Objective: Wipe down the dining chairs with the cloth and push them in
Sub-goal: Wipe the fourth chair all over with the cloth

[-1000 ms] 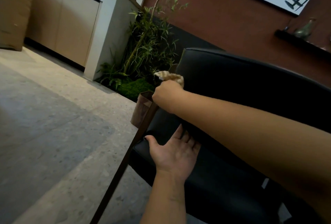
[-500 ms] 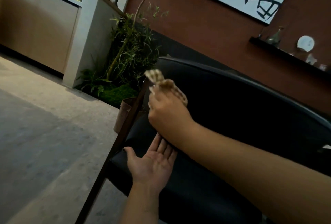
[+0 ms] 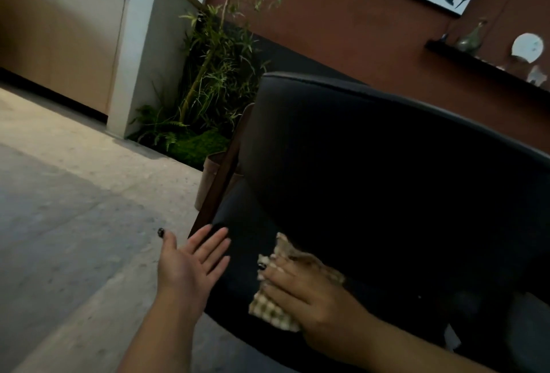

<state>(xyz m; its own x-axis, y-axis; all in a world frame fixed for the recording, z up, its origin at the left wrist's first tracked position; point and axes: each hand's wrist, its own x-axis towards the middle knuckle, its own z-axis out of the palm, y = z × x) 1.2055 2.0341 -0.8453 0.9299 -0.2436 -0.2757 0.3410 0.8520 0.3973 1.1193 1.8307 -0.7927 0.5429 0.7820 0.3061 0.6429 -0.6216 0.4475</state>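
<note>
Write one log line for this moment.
right hand: presses checked beige cloth on black padded chair seat | left hand: open, at seat edge

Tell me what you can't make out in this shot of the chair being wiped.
- Chair, head view: right side and most legs are cut off by the frame edge; the dark upholstery swallows detail.
- Cloth: its middle is covered by the right hand.
- Left hand: whether its fingers touch the seat edge is unclear.
- Shelf ornaments: too small to identify.
</note>
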